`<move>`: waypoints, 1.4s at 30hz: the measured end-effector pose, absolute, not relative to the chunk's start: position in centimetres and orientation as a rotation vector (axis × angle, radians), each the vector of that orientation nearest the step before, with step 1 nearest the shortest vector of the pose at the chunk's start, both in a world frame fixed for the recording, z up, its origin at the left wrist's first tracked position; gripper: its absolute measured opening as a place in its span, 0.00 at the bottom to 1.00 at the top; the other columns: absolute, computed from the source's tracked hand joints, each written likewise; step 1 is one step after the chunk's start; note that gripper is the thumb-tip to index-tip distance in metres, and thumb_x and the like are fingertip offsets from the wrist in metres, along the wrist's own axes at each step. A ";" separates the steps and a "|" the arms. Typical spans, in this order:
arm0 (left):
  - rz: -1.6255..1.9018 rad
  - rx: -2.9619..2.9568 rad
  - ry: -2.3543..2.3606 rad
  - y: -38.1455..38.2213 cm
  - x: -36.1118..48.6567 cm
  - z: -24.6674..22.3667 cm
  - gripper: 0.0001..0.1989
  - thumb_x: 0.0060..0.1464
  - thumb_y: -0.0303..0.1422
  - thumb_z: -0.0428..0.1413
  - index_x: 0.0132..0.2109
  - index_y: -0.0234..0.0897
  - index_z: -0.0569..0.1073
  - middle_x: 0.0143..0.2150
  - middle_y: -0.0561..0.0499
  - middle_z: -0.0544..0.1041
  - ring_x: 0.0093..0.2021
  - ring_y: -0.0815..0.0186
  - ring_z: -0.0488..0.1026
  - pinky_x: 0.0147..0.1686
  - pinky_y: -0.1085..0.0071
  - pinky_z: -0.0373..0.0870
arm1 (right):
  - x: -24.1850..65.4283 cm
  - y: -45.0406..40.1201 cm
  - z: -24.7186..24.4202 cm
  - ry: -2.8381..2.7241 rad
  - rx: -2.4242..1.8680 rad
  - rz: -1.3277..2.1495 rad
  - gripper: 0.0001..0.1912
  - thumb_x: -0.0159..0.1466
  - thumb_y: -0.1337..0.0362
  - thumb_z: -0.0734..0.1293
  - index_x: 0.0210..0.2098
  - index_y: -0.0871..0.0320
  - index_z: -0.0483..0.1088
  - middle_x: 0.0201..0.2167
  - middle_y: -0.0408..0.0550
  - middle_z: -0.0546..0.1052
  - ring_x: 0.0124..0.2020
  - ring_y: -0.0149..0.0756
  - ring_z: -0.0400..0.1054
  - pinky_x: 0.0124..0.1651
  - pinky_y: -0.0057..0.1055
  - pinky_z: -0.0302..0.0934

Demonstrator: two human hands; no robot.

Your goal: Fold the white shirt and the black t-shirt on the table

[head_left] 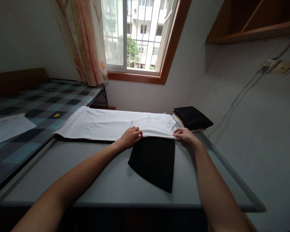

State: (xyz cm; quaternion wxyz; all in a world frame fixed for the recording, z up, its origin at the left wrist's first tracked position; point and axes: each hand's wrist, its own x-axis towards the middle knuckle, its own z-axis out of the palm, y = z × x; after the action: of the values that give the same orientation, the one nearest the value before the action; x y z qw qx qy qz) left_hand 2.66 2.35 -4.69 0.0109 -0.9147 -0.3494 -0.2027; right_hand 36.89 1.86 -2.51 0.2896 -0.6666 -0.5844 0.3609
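My right grip is closed, thumb and forefinger pinching the white near edge of the garment at its right end. My left grip has its fingers bent over the same edge, at the middle of the frame; I cannot tell whether it pinches the cloth or only presses on it.

I judge the step in hand to be setting a fold along that edge, and the next move to call for holding the line straight while the black flap is dealt with.

The garment lies flat across the far side of the tabletop, from left of centre to right of centre. Its upper face is white, lightly creased, more rumpled between my hands; a thin black border shows under its near edge on the left. The flap is smooth and plain, spreads toward the bottom of the frame and ends in a slanting edge.

Just beyond the garment's right end sits a black bundle on a small stack. At the left of the frame is a checked bed with paper on it; a curtain and window fill the top.
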 end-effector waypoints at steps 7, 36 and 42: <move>-0.715 -2.813 -1.300 2.4 2.8 -4.7 0.14 0.64 0.40 0.47 0.45 0.40 0.75 0.43 0.46 0.73 0.46 0.59 0.69 0.48 0.62 0.63 | 36.5 2.4 -3.3 -1.722 -1.801 0.754 0.11 0.53 0.59 0.70 0.30 0.61 0.71 0.21 0.45 0.73 0.21 0.31 0.66 0.24 0.26 0.57; -0.607 -2.579 -1.876 3.5 3.1 -5.2 0.28 0.57 0.45 0.50 0.63 0.42 0.63 0.65 0.43 0.64 0.62 0.48 0.60 0.57 0.49 0.55 | 31.7 2.9 -6.0 -2.074 -1.983 -0.103 0.23 0.67 0.58 0.56 0.58 0.53 0.68 0.57 0.58 0.68 0.50 0.54 0.61 0.50 0.49 0.58; -0.584 -2.576 -1.886 3.3 3.0 -5.1 0.32 0.54 0.50 0.52 0.62 0.42 0.63 0.65 0.42 0.64 0.62 0.49 0.59 0.57 0.51 0.55 | 31.2 2.3 -5.4 -2.074 -2.002 -0.149 0.21 0.67 0.60 0.57 0.57 0.53 0.69 0.55 0.57 0.69 0.51 0.54 0.61 0.50 0.47 0.57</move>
State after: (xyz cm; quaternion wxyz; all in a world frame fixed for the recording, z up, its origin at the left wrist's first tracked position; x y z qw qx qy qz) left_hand 3.00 3.32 -5.11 -0.0517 -0.7927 -0.5803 -0.1796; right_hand 31.18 2.30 -5.41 0.1273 -0.6880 -0.7126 -0.0512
